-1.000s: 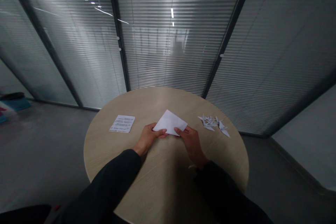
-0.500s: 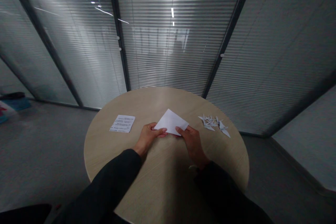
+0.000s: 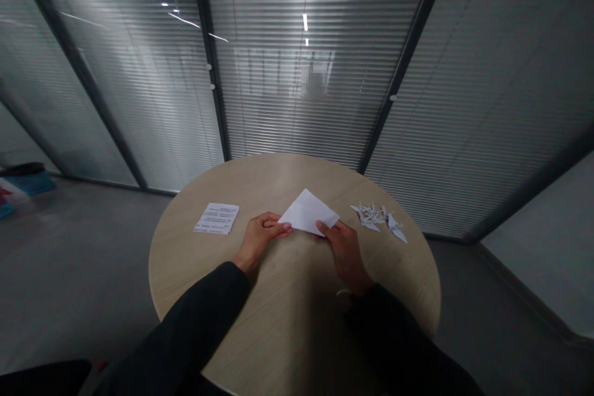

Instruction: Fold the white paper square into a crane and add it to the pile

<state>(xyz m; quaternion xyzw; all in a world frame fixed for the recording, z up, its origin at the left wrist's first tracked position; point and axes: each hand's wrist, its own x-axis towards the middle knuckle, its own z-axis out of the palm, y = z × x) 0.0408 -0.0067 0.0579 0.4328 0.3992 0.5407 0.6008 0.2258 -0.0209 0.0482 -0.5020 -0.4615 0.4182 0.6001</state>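
A folded white paper sheet (image 3: 309, 211), roughly triangular, is held just above the round light-wood table (image 3: 288, 179). My left hand (image 3: 262, 238) pinches its left corner between the fingers and thumb. My right hand (image 3: 343, 250) grips its right side, with the thumb lying on top. A printed paper sheet (image 3: 216, 218) lies to the left of my left hand. On the right, a small pile of white origami cranes (image 3: 378, 219) sits beyond my right hand, apart from it.
Dark sleeves cover both forearms at the near table edge. Beyond the table stands a glass partition with blinds (image 3: 288, 93) and dark frames. Grey floor surrounds the table, and coloured items (image 3: 23, 185) lie at the far left.
The folded paper has shifted right and turned slightly, with both hands moving along with it. The printed sheet and cranes have stayed in place.
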